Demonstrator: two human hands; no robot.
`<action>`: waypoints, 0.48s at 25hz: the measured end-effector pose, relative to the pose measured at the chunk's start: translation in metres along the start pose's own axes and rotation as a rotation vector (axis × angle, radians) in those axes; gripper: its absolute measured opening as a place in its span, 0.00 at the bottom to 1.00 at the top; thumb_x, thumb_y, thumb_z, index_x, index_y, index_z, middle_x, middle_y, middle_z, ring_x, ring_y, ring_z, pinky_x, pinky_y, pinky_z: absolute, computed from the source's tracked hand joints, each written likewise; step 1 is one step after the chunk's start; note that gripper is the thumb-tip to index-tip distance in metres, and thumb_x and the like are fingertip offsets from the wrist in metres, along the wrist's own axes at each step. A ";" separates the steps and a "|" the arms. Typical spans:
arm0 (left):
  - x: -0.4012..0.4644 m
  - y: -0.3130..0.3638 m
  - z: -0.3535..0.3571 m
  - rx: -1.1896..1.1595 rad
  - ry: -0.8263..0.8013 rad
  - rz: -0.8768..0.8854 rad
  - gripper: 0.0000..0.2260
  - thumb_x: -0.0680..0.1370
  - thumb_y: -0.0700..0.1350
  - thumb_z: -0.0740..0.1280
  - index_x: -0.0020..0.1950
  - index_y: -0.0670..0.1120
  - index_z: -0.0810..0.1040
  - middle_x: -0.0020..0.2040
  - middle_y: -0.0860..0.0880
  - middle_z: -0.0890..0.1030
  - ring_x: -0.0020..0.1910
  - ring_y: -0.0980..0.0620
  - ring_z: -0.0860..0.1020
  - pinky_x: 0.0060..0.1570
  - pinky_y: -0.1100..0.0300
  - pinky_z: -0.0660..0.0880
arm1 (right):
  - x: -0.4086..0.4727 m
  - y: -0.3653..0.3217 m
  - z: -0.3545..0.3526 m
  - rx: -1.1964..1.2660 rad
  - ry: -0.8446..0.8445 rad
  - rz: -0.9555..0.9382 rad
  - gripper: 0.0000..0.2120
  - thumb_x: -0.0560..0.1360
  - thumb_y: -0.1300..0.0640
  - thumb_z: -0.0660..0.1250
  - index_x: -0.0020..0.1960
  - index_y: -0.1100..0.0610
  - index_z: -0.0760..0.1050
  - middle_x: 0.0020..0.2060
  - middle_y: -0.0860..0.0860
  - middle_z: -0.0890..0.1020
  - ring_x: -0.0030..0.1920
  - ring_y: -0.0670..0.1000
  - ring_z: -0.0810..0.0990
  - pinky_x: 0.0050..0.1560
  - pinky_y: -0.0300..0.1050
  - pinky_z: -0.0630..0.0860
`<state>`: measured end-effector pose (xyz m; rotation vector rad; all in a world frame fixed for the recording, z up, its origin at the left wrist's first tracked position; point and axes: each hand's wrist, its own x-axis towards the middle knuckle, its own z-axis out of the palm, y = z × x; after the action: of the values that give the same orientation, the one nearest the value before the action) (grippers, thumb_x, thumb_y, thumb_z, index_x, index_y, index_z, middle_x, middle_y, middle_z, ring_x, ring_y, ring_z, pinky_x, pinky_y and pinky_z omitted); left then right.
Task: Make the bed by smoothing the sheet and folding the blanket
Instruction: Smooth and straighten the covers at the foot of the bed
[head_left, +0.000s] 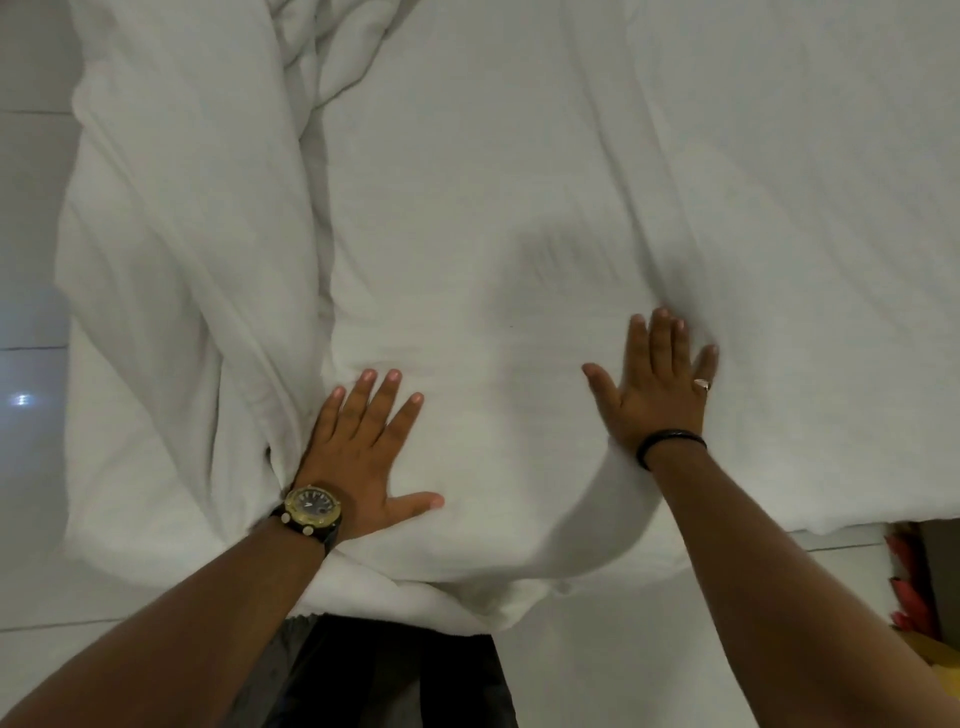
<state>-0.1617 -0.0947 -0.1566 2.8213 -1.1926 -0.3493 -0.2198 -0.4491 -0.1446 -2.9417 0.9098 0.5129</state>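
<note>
A white sheet (545, 171) covers the bed and fills most of the view, with soft creases running across it. A bunched white blanket (182, 249) lies in long folds along the bed's left side. My left hand (363, 447), with a watch on the wrist, rests flat on the sheet beside the blanket's edge, fingers spread. My right hand (657, 384), with a ring and a black wristband, lies flat on the sheet farther right, fingers apart. Neither hand holds anything.
White tiled floor (31, 312) shows to the left of the bed and below its near edge. At the lower right stand red and yellow items (914, 597) beside the bed's corner. My dark trousers (389, 675) are at the bottom centre.
</note>
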 end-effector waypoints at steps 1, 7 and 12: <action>-0.001 0.001 -0.001 0.001 -0.013 -0.001 0.50 0.69 0.79 0.53 0.81 0.46 0.54 0.81 0.41 0.50 0.80 0.40 0.47 0.76 0.38 0.47 | -0.004 -0.006 -0.003 0.024 -0.005 0.068 0.43 0.74 0.27 0.38 0.80 0.54 0.43 0.79 0.55 0.43 0.79 0.56 0.39 0.73 0.68 0.38; -0.003 -0.001 -0.014 0.096 -0.074 0.110 0.48 0.71 0.76 0.55 0.80 0.44 0.58 0.80 0.37 0.54 0.79 0.35 0.53 0.74 0.35 0.52 | -0.113 -0.086 0.039 0.174 0.008 -0.190 0.35 0.78 0.34 0.44 0.79 0.51 0.53 0.79 0.54 0.53 0.78 0.58 0.51 0.73 0.69 0.45; -0.002 -0.020 -0.072 0.204 0.042 0.290 0.33 0.77 0.63 0.60 0.76 0.44 0.66 0.78 0.38 0.60 0.78 0.35 0.57 0.74 0.35 0.55 | -0.113 -0.090 0.006 0.207 -0.142 0.021 0.35 0.79 0.35 0.43 0.79 0.54 0.49 0.79 0.56 0.48 0.78 0.60 0.47 0.74 0.67 0.49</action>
<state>-0.1326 -0.0813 -0.0885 2.7384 -1.6873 -0.1576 -0.2598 -0.3122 -0.1219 -2.6765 0.9181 0.5825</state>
